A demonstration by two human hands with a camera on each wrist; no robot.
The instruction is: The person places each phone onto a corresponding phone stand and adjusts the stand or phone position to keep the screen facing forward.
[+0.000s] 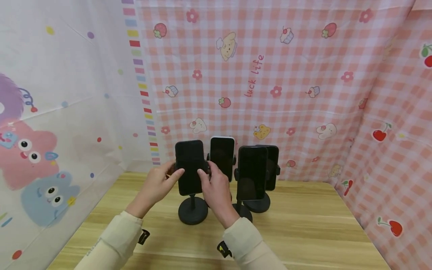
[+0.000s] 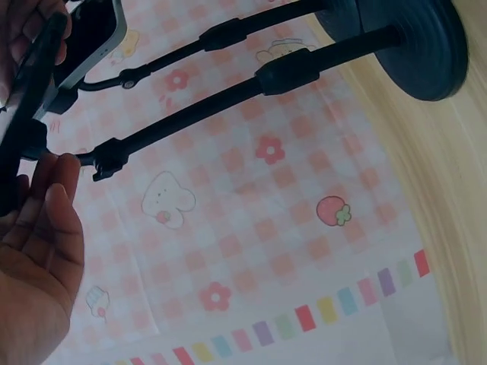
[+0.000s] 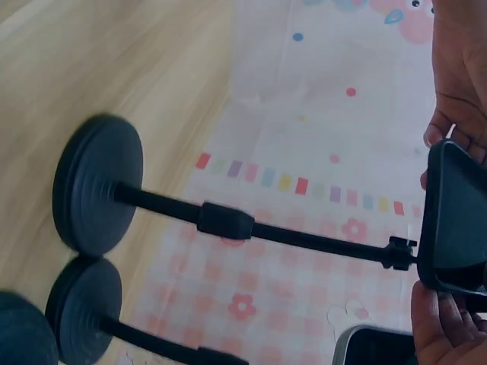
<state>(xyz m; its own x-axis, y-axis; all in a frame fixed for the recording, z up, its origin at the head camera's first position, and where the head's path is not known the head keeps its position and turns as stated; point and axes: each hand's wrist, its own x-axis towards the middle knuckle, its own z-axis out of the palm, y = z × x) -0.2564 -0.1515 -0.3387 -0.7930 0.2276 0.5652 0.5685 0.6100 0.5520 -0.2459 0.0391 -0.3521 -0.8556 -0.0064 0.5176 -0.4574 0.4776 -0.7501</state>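
A black smartphone stands upright in a black phone stand with a round base, at the left of the group. My left hand holds its left side, thumb on the front and fingers behind. On the opposite side my right hand grips the phone's edge, its thumb also over the front. In the left wrist view, the left fingertips sit at the holder behind the phone, close to the joint of the pole. The right wrist view has the phone between both hands.
Close on the right is a white-edged phone on a stand. Two more dark phones stand farther right, a front one overlapping a rear one. All are on a wooden table before a pink checked cloth.
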